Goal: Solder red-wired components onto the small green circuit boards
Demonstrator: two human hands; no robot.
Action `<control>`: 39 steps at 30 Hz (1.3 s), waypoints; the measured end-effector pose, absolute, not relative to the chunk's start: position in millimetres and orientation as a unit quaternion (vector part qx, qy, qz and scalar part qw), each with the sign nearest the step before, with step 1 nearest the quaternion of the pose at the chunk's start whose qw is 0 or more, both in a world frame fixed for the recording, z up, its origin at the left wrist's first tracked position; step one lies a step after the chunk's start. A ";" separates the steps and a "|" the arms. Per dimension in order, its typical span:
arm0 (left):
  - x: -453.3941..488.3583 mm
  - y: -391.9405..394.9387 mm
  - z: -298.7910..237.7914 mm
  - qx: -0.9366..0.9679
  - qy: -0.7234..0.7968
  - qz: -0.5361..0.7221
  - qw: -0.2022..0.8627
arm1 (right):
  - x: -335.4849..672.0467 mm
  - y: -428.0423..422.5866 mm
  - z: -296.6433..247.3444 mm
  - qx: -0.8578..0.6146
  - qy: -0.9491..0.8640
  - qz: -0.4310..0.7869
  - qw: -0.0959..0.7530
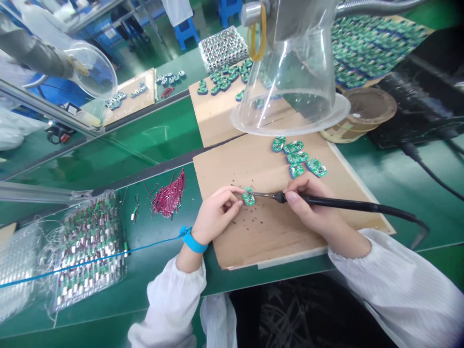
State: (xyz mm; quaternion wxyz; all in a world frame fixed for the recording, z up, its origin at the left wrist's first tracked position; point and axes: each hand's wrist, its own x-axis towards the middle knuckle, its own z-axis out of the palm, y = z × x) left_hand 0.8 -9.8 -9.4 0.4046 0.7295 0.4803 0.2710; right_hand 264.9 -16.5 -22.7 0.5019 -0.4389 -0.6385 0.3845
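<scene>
A small green circuit board [248, 196] lies on the brown cardboard sheet [275, 222]. My left hand [221, 210] grips its left edge between thumb and fingertips, and a blue strap [194, 240] circles that wrist. In my right hand [308, 200] is a soldering iron [340, 204], held like a pen with the tip at the board's right side. Whether the tip touches a pad is too small to tell. Dark specks are scattered around the board. Several other circuit boards [297, 158] sit just beyond my right hand.
A clear fume hood [290, 96] hangs above the boards. Left are a pile of red wires [168, 195] and a plastic tray of small parts [90, 246]. Stacked boards [373, 48], a round tub [369, 108] and a black box [416, 106] stand right. The blue cord [145, 246] crosses left.
</scene>
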 end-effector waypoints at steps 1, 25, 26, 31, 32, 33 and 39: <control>0.6 -9.7 -9.1 0.730 0.480 0.272 0.402 | 264.3 -16.4 -22.5 -0.435 -0.626 0.388 0.518; 0.3 -9.7 -8.0 0.732 0.498 0.276 0.375 | 263.6 -15.2 -18.4 -0.438 -0.624 0.388 0.518; 0.2 -9.8 -8.0 0.730 0.497 0.278 0.376 | 263.6 -15.4 -18.6 -0.436 -0.621 0.391 0.520; -1.6 -10.8 -11.0 0.700 0.513 0.334 0.368 | 263.8 -16.7 -26.0 -0.430 -0.565 0.397 0.582; -2.3 -10.6 -11.7 0.691 0.521 0.348 0.359 | 263.9 -16.9 -28.0 -0.429 -0.547 0.393 0.602; -3.0 -10.3 -12.3 0.686 0.528 0.356 0.352 | 264.0 -17.1 -29.6 -0.430 -0.532 0.391 0.615; -5.3 -8.7 -14.8 0.675 0.534 0.345 0.374 | 263.1 -17.4 -31.2 -0.461 -0.518 0.382 0.610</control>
